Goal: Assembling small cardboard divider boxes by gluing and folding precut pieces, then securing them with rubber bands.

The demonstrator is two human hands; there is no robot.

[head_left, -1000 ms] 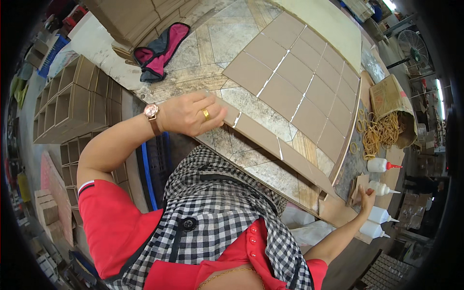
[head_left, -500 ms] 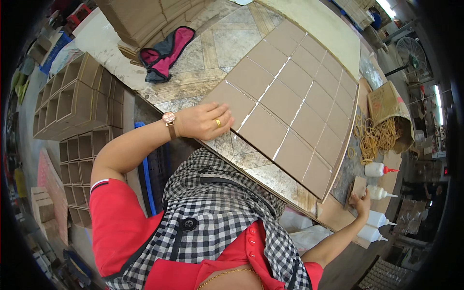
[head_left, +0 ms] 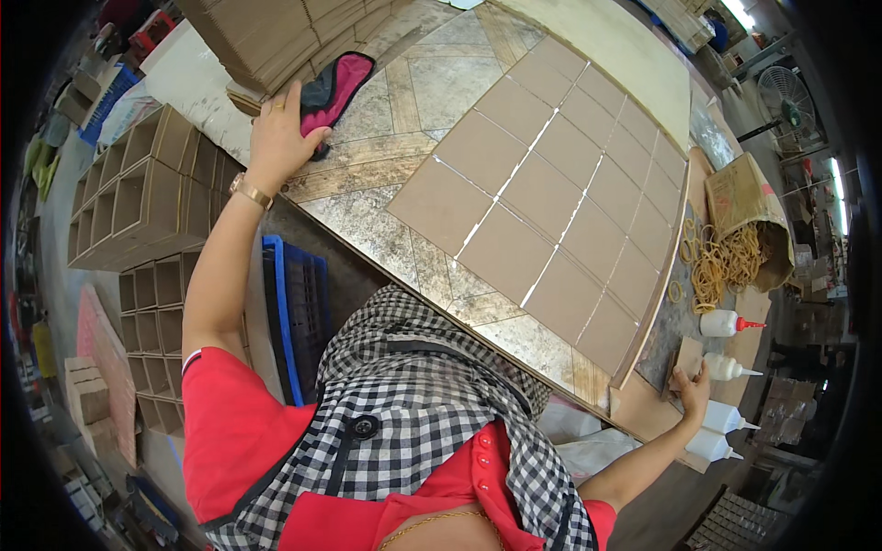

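My left hand (head_left: 283,138) is at the table's far left, its fingers spread. It reaches over the near side of a pink and dark grey cloth piece (head_left: 344,90) and seems to touch it; how firmly I cannot tell. At the right edge, my right hand (head_left: 693,393) has its fingers closed around a small brown piece of cardboard (head_left: 687,356). Between my hands lies a large board of brown rectangular panels (head_left: 533,230), arranged in a grid with white glue-like lines along the seams.
A tall stack of brown cardboard (head_left: 276,41) stands at the far left. Open cardboard compartments (head_left: 138,197) are piled left of the table, by a blue crate (head_left: 294,303). Right of the board, a tipped box (head_left: 749,197) spills rubber bands (head_left: 721,266) near several squeeze bottles (head_left: 721,323).
My left hand has left the board's near-left corner and moved up and left to the pink and grey cloth. My right hand stays on the small cardboard piece.
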